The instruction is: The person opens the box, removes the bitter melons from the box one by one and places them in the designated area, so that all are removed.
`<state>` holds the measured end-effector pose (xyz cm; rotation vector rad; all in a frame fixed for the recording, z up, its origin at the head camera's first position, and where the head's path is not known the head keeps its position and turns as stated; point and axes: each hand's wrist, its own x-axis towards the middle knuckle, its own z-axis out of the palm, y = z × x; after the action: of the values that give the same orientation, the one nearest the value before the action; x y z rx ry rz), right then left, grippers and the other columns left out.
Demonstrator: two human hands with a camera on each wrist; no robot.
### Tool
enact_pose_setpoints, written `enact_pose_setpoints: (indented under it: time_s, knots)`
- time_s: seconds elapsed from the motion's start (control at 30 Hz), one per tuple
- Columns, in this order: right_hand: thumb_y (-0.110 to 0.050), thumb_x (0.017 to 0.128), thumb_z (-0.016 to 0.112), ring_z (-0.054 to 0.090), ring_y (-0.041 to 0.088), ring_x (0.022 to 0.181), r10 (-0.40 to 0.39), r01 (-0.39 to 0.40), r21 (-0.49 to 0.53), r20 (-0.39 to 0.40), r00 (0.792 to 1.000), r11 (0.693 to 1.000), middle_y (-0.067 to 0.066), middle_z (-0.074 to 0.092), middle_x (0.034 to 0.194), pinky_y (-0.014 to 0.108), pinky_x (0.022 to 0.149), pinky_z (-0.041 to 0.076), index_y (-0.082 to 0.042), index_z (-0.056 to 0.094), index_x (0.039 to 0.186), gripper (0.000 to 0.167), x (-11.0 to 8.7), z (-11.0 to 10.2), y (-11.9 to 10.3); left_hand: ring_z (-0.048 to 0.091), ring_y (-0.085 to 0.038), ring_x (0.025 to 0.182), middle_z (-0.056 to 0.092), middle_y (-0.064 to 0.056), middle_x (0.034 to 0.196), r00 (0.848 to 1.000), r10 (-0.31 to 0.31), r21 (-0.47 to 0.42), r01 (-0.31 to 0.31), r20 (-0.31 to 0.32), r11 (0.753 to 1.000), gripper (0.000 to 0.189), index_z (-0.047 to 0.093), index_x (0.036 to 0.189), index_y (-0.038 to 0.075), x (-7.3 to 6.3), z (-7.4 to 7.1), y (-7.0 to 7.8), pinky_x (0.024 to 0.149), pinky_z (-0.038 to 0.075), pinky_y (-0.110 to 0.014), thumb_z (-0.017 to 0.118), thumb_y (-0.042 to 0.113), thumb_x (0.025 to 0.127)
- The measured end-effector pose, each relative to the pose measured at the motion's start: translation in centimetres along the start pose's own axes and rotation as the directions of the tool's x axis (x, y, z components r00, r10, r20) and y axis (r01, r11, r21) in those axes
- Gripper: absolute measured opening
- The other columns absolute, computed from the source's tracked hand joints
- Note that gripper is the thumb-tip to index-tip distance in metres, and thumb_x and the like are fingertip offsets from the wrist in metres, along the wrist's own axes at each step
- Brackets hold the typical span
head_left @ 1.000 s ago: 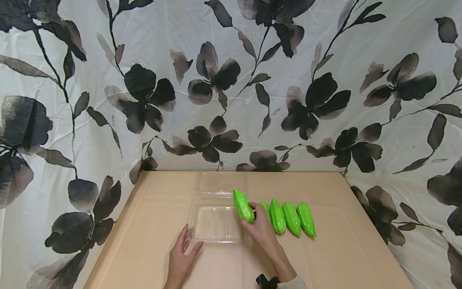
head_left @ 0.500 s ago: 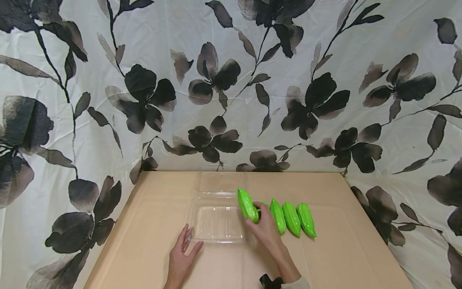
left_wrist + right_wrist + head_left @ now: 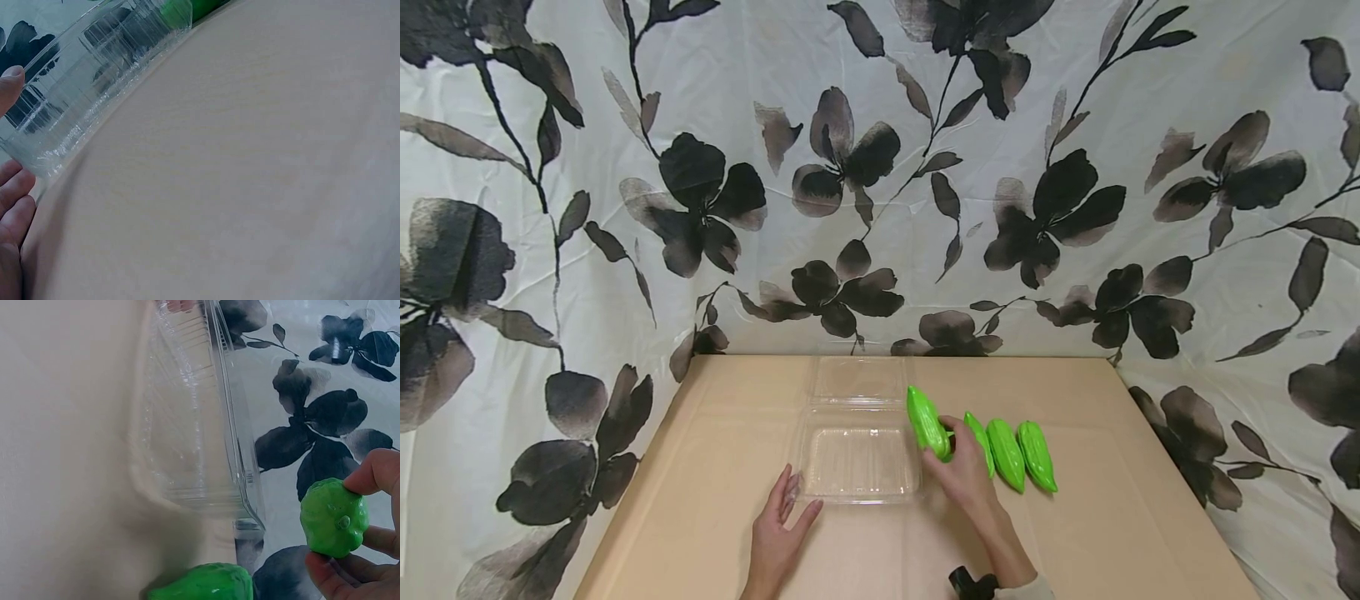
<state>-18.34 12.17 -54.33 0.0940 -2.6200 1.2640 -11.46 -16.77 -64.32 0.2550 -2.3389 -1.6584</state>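
My right hand point(image 3: 966, 479) holds a bright green bitter melon point(image 3: 927, 425) between thumb and fingers, just right of a clear plastic clamshell container point(image 3: 857, 502). In the right wrist view, the stem end of the held bitter melon point(image 3: 334, 519) faces the camera. At the container's near left corner rests my left hand point(image 3: 775, 533), thumb and fingers spread apart around the corner. The left wrist view shows its thumb point(image 3: 11, 87) overlapping the clear wall and its fingertips point(image 3: 17, 184) at the corner below. The container lies open, its lid point(image 3: 859, 382) folded back.
More bitter melons point(image 3: 1006, 454) lie side by side on the tan board point(image 3: 1112, 517), right of the right hand, which partly covers the nearest. Another bitter melon point(image 3: 206, 584) appears low in the right wrist view. Floral cloth point(image 3: 880, 208) hangs behind the board.
My right hand has moved right with the bitter melon, from the container's right edge to just beside it, covering more of the row. My left hand and the container have stayed still.
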Motion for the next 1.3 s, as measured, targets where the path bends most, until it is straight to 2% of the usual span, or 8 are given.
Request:
enact_pose_setpoints:
  time_s: [0.27, 0.4, 0.57, 0.93, 1.3]
  knots:
    - [-0.016, 0.079, 0.073, 0.056, 0.014, 0.085, 0.020, -0.020, -0.003, -0.021, 1.000, 1.000, 0.008, 0.064, 0.103, 0.020, 0.068, 0.048, -0.004, 0.058, 0.132, 0.056, 0.1, -0.6, 0.2, 0.056, -0.032, 0.132, 0.061, -0.014, 0.141, 1.000, 0.020, 0.009, -0.020, 0.000, 1.000, 0.081, 0.040, 0.152, 0.011, 0.0, 0.1, -0.1, 0.100, 0.042, -0.001, 0.081, 0.030, 0.085]
    - [-0.015, 0.078, 0.074, 0.056, 0.015, 0.085, 0.014, -0.014, -0.011, -0.029, 0.999, 1.000, 0.009, 0.064, 0.104, 0.019, 0.067, 0.048, -0.003, 0.058, 0.132, 0.057, 0.1, -0.9, 0.2, 0.057, -0.035, 0.130, 0.061, -0.016, 0.140, 0.999, 0.042, 0.018, -0.042, -0.019, 0.999, 0.079, 0.041, 0.152, 0.010, 0.0, 0.2, -0.3, 0.101, 0.045, -0.005, 0.081, 0.027, 0.086]
    - [-0.018, 0.078, 0.075, 0.058, 0.017, 0.088, 0.030, -0.030, -0.011, -0.034, 0.999, 0.999, 0.009, 0.064, 0.106, 0.020, 0.069, 0.049, -0.003, 0.058, 0.132, 0.059, 0.1, -1.3, 0.3, 0.059, -0.036, 0.128, 0.062, -0.017, 0.139, 0.998, 0.050, 0.018, -0.049, -0.032, 0.999, 0.078, 0.043, 0.151, 0.010, 0.0, 0.2, -0.3, 0.100, 0.046, -0.005, 0.081, 0.026, 0.085]
    - [-0.018, 0.081, 0.074, 0.058, 0.016, 0.088, 0.032, -0.032, -0.007, -0.036, 0.999, 0.999, 0.011, 0.064, 0.112, 0.020, 0.071, 0.051, -0.002, 0.056, 0.134, 0.059, 0.0, -1.9, 1.0, 0.056, -0.033, 0.132, 0.060, -0.015, 0.142, 1.000, 0.015, -0.012, -0.015, 0.012, 1.000, 0.081, 0.039, 0.153, 0.011, -0.1, 0.0, -0.1, 0.099, 0.040, 0.001, 0.080, 0.029, 0.086]
    - [-0.015, 0.080, 0.074, 0.059, 0.017, 0.089, 0.029, -0.029, -0.002, -0.062, 0.998, 1.000, 0.010, 0.065, 0.111, 0.021, 0.072, 0.052, -0.001, 0.057, 0.133, 0.058, 0.0, -2.5, 1.5, 0.056, -0.032, 0.133, 0.060, -0.015, 0.142, 1.000, 0.026, -0.030, -0.025, 0.018, 0.999, 0.081, 0.039, 0.153, 0.009, 0.0, 0.0, -0.1, 0.099, 0.039, 0.002, 0.081, 0.027, 0.086]
